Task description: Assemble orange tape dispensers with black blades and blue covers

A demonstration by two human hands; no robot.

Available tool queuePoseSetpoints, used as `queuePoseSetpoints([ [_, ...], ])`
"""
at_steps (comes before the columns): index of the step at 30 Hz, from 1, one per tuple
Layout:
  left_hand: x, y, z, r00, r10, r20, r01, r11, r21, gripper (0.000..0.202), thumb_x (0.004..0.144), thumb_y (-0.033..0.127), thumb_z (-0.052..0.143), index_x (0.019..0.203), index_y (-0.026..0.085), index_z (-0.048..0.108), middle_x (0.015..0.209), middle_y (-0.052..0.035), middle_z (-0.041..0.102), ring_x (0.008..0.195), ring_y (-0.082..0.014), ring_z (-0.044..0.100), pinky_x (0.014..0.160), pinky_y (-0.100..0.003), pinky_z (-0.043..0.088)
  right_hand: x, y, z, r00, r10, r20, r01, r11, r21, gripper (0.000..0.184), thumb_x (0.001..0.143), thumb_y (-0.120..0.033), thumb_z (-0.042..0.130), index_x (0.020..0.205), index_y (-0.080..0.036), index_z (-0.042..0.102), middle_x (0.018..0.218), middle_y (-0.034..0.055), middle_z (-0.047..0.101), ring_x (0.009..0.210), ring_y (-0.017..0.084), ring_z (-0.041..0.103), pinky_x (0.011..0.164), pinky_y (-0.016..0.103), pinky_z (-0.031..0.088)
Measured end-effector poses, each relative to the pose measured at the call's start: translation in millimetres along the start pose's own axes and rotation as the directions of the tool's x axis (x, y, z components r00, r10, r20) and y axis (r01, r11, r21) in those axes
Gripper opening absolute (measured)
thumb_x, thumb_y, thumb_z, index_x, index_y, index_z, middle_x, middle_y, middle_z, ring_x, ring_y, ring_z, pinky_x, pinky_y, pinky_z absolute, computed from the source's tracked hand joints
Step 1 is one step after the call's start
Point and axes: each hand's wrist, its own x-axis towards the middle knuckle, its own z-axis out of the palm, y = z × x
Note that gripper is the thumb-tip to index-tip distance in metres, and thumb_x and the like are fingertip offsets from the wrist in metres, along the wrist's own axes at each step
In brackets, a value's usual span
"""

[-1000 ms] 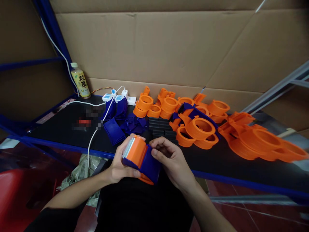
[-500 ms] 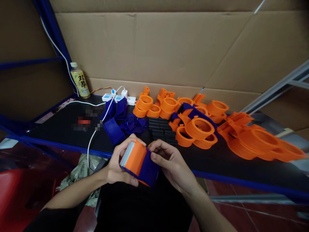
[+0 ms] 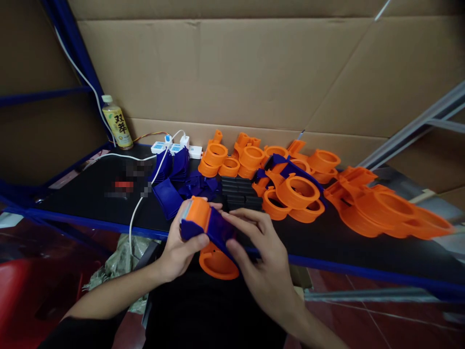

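An orange and blue tape dispenser (image 3: pixel 220 265) is held in front of my body, its round orange hub hanging lowest. My left hand (image 3: pixel 183 247) wraps round its cutter end, thumb across the blue side; the grey toothed strip there is mostly hidden by the fingers. My right hand (image 3: pixel 259 252) grips the blue cover plate (image 3: pixel 221 229) between thumb and fingertips at the other end. Beyond my hands on the bench lie stacked blue plates (image 3: pixel 167 198), small blue pieces (image 3: pixel 199 185), black rollers (image 3: pixel 240 193) and several orange dispenser frames (image 3: pixel 300 191).
A black bench top (image 3: pixel 348 242) with a blue edge runs across. A drink bottle (image 3: pixel 118 123) stands at back left, near a white power strip (image 3: pixel 176 148) whose cable drapes over the front edge. A cardboard wall (image 3: pixel 232 72) closes the back. A red object (image 3: pixel 32 291) is low left.
The tape dispenser has been turned in my hands, so its blue side and round hub now show. My right hand has moved down over the blue cover plate. The view shifted slightly.
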Motion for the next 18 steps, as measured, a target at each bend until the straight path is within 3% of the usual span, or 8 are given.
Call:
queuePoseSetpoints([
  [3, -2, 5, 9.5, 0.981, -0.095, -0.170, 0.080, 0.992, -0.093, 0.047, 0.092, 0.040, 0.066, 0.134, 0.026, 0.052, 0.136, -0.0106, 0.063, 0.128, -0.0287, 0.059, 0.106, -0.047, 0.048, -26, -5, -5, 0.973, -0.190, 0.133, 0.218, 0.945, -0.244, 0.078, 0.086, -0.042, 0.074, 0.154, -0.028, 0.038, 0.145, 0.0152, 0.049, 0.131, 0.034, 0.050, 0.105, 0.052, 0.047],
  [6, -4, 8, 16.8, 0.962, -0.167, -0.216, 0.137, 0.980, -0.146, 0.041, 0.094, 0.042, 0.064, 0.131, 0.025, 0.057, 0.136, -0.0094, 0.065, 0.130, -0.0276, 0.058, 0.108, -0.045, 0.048, -48, 3, -6, 0.939, -0.287, 0.191, 0.343, 0.842, -0.417, 0.084, 0.087, -0.021, 0.071, 0.159, -0.023, 0.029, 0.147, 0.0170, 0.048, 0.133, 0.034, 0.049, 0.106, 0.052, 0.047],
  [8, -4, 7, 19.9, 0.968, -0.201, -0.148, 0.176, 0.970, -0.170, 0.043, 0.093, 0.043, 0.065, 0.132, 0.026, 0.058, 0.139, -0.0097, 0.063, 0.132, -0.0284, 0.057, 0.110, -0.047, 0.046, -58, 12, -9, 0.933, -0.317, 0.170, 0.360, 0.816, -0.453, 0.086, 0.086, -0.012, 0.067, 0.160, -0.019, 0.026, 0.146, 0.0184, 0.050, 0.131, 0.033, 0.051, 0.105, 0.050, 0.048],
  [11, -4, 2, 20.5, 0.979, -0.197, 0.050, 0.202, 0.968, -0.146, 0.051, 0.092, 0.045, 0.066, 0.139, 0.029, 0.054, 0.148, -0.0105, 0.055, 0.137, -0.0301, 0.052, 0.115, -0.050, 0.041, -65, 20, -19, 0.944, -0.311, 0.105, 0.325, 0.838, -0.439, 0.089, 0.083, -0.013, 0.069, 0.161, -0.017, 0.025, 0.145, 0.0194, 0.050, 0.127, 0.034, 0.054, 0.100, 0.049, 0.051],
  [14, -1, -1, 16.4, 0.963, -0.121, 0.241, 0.137, 0.989, -0.051, 0.064, 0.090, 0.044, 0.068, 0.148, 0.033, 0.044, 0.162, -0.0085, 0.038, 0.147, -0.0314, 0.039, 0.119, -0.052, 0.034, -68, 20, -36, 0.955, -0.296, 0.021, 0.275, 0.857, -0.436, 0.091, 0.081, -0.017, 0.071, 0.161, -0.019, 0.027, 0.143, 0.0187, 0.052, 0.122, 0.035, 0.058, 0.095, 0.050, 0.054],
  [16, 2, -4, 12.1, 0.949, -0.074, 0.307, 0.075, 0.997, 0.011, 0.071, 0.090, 0.043, 0.068, 0.153, 0.036, 0.037, 0.166, -0.0070, 0.029, 0.151, -0.0321, 0.030, 0.119, -0.053, 0.033, -71, 19, -52, 0.956, -0.292, -0.036, 0.234, 0.827, -0.511, 0.092, 0.080, -0.022, 0.073, 0.161, -0.022, 0.027, 0.140, 0.0176, 0.055, 0.119, 0.036, 0.060, 0.093, 0.051, 0.056],
  [18, 6, -6, 7.0, 0.951, -0.044, 0.306, 0.024, 0.998, 0.066, 0.071, 0.092, 0.042, 0.065, 0.155, 0.036, 0.033, 0.165, -0.0087, 0.031, 0.150, -0.0328, 0.032, 0.116, -0.055, 0.037, -72, 23, -71, 0.947, -0.286, -0.145, 0.125, 0.746, -0.654, 0.096, 0.078, -0.030, 0.077, 0.161, -0.028, 0.028, 0.137, 0.0158, 0.059, 0.117, 0.038, 0.062, 0.093, 0.054, 0.056],
])
